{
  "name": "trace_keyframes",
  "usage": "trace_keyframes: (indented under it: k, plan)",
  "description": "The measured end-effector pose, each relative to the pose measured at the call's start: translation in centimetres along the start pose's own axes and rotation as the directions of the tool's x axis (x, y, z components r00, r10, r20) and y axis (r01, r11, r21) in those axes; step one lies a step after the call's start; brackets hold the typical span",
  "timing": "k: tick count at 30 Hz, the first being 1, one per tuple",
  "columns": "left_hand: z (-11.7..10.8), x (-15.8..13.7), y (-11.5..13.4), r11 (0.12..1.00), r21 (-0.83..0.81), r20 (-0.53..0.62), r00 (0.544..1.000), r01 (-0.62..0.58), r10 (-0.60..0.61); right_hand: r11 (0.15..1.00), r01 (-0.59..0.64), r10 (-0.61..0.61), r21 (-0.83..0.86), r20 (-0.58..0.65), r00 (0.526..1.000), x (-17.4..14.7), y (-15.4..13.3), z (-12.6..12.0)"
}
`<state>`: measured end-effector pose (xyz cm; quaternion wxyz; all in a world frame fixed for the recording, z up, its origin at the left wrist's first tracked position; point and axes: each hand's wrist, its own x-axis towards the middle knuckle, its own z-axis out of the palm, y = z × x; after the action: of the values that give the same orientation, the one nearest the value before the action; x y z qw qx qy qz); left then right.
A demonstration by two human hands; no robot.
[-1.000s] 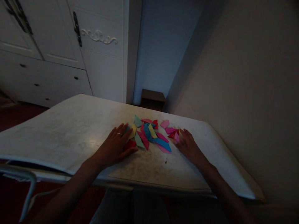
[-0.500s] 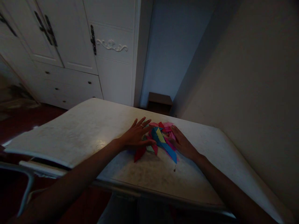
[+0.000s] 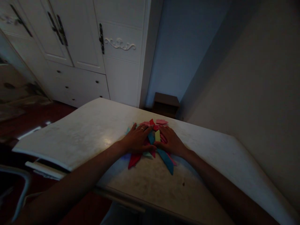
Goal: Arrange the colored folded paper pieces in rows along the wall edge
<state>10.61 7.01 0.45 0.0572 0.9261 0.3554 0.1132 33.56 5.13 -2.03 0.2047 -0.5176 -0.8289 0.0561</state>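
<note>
Left hand [image 3: 138, 138], right hand [image 3: 172, 141] drew closer | both loosely spread, covering papers [image 3: 166, 161] | wardrobe [image 3: 123, 75], brown box [image 3: 166, 99] beyond table [image 3: 82, 131]

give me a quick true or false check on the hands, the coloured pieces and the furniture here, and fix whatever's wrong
1. The left hand and the right hand each cover part of the coloured pieces. True.
2. The ring is on the right hand. False: the ring is on a finger of the left hand.
3. A pale yellow piece shows between the two hands. True.
4. The table is plain black on top. False: the table has a whitish top with brownish marks.
5. A brown stand shows beyond the table's far edge. True.
</note>
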Motion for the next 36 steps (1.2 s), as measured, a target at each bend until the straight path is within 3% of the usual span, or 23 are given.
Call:
trace_keyframes:
  k: [5, 15, 20, 23, 28, 30, 36]
  plan:
    - [-0.3, -1.9, -2.3, 0.997, -0.008, -0.069, 0.995, 0.074, -0.074, 0.991, 0.037, -0.030, 0.125, -0.050, 0.998, 2.1, -2.0, 1.0]
    - [-1.7, -3.8, -4.4, 0.986, -0.099, -0.206, 0.966, 0.138, -0.156, 0.885, -0.106, 0.146, 0.453, -0.055, 0.988, 3.2, -3.6, 1.4]
    - [-1.3, -3.6, -4.5, 0.971, -0.215, -0.304, 0.937, 0.107, -0.171, 0.853, -0.110, 0.229, 0.510, -0.176, 0.957, 2.7, -3.7, 1.3]
    - [-1.1, -3.6, -5.0, 0.953, -0.290, -0.434, 0.877, 0.084, -0.209, 0.845, -0.132, 0.285, 0.518, -0.229, 0.931, 2.5, -3.5, 1.3]
    - [-1.1, -3.8, -5.9, 0.927, -0.327, -0.634, 0.686, 0.182, -0.358, 0.809, -0.115, 0.311, 0.577, -0.253, 0.916, 2.4, -2.6, 1.0]
    - [-1.4, -4.0, -6.0, 0.921, -0.321, -0.660, 0.646, 0.218, -0.383, 0.788, -0.104, 0.318, 0.607, -0.256, 0.913, 2.3, -2.2, 0.7]
    - [-2.0, -4.2, -5.0, 0.933, -0.206, -0.595, 0.719, 0.296, -0.359, 0.745, -0.095, 0.347, 0.660, -0.262, 0.900, 1.4, -1.3, -0.1]
